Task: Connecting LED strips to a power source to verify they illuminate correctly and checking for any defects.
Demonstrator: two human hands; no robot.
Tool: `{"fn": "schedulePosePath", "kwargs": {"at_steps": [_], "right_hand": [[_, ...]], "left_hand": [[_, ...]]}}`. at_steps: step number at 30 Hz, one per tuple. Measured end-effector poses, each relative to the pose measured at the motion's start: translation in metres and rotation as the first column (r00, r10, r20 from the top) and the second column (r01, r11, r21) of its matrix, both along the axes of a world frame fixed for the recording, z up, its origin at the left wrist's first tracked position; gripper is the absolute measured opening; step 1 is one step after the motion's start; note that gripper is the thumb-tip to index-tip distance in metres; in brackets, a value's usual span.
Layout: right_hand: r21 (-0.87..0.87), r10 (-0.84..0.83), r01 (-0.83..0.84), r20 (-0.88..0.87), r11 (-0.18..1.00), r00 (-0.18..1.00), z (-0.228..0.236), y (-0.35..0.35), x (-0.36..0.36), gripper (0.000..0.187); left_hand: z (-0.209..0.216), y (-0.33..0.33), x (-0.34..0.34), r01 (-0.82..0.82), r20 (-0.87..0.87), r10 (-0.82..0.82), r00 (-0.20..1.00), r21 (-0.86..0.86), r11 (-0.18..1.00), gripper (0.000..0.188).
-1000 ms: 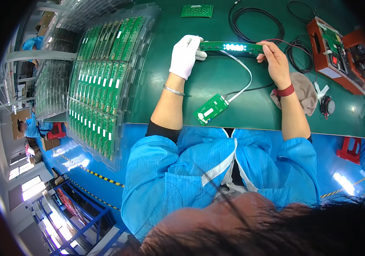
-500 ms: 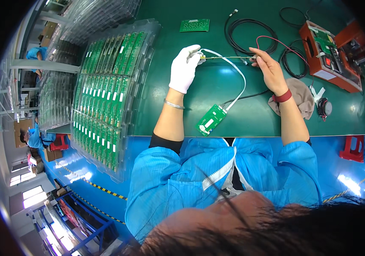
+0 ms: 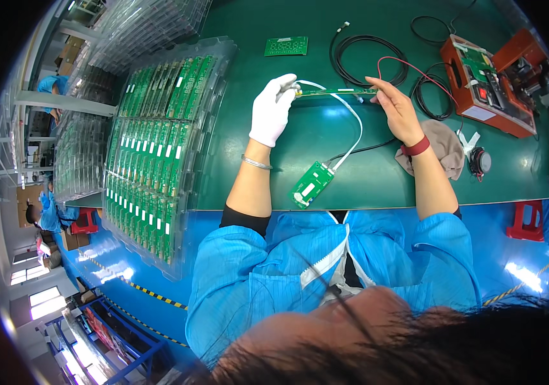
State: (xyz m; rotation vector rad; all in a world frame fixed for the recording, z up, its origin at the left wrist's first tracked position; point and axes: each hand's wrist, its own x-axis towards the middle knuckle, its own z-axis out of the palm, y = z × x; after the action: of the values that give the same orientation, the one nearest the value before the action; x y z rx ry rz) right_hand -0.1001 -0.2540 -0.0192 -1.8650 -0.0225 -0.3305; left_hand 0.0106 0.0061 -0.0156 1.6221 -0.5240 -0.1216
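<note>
A long, narrow green circuit board (image 3: 337, 92) spans the gap between my two hands, held nearly edge-on above the bench. My left hand (image 3: 271, 110), in a white glove, closes on its left end, where a white cable (image 3: 356, 119) comes out. Bare fingers of my right hand (image 3: 397, 110) pinch the opposite end. The white cable curves down to a smaller green circuit board (image 3: 312, 185) lying near the bench's front edge; a black cable runs from that board toward the right.
A clear plastic tray (image 3: 213, 96) with rows of green boards stands at left. Another green board (image 3: 286, 46) lies at the back, near a coiled black cable (image 3: 371, 61). An orange test box (image 3: 489, 96), a brown cloth (image 3: 438, 147) and a small round speaker (image 3: 480, 162) sit at right.
The held board has tipped slightly, so more of its green face shows. Both hands keep their hold; the whole view has shifted a little.
</note>
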Motion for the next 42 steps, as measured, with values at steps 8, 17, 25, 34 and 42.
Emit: {"fn": "schedulePosePath", "kwargs": {"at_steps": [8,17,25,34,42], "right_hand": [[-0.030,-0.006,0.006,0.003,1.000,1.000,0.000,-0.001,-0.002,0.036],[-0.031,0.001,-0.001,-0.013,1.000,1.000,-0.001,-0.003,0.000,0.036],[0.118,0.026,-0.032,0.052,0.993,0.998,-0.006,-0.004,0.003,0.036],[0.196,0.093,-0.093,0.010,0.976,0.996,-0.013,-0.009,-0.001,0.037],[0.279,0.117,-0.103,-0.035,0.955,0.992,-0.011,-0.015,0.005,0.038]], "left_hand": [[-0.001,-0.001,-0.001,-0.010,-0.026,0.010,1.000,-0.016,1.000,0.030],[0.000,-0.001,-0.002,-0.008,-0.002,0.008,1.000,-0.001,1.000,0.031],[0.004,-0.001,-0.002,-0.035,0.004,0.035,0.999,0.016,0.999,0.030],[0.003,0.000,-0.006,-0.040,0.033,0.040,0.999,0.017,0.999,0.030],[0.001,-0.006,0.002,-0.040,0.009,0.040,0.999,-0.007,0.999,0.029]]}}
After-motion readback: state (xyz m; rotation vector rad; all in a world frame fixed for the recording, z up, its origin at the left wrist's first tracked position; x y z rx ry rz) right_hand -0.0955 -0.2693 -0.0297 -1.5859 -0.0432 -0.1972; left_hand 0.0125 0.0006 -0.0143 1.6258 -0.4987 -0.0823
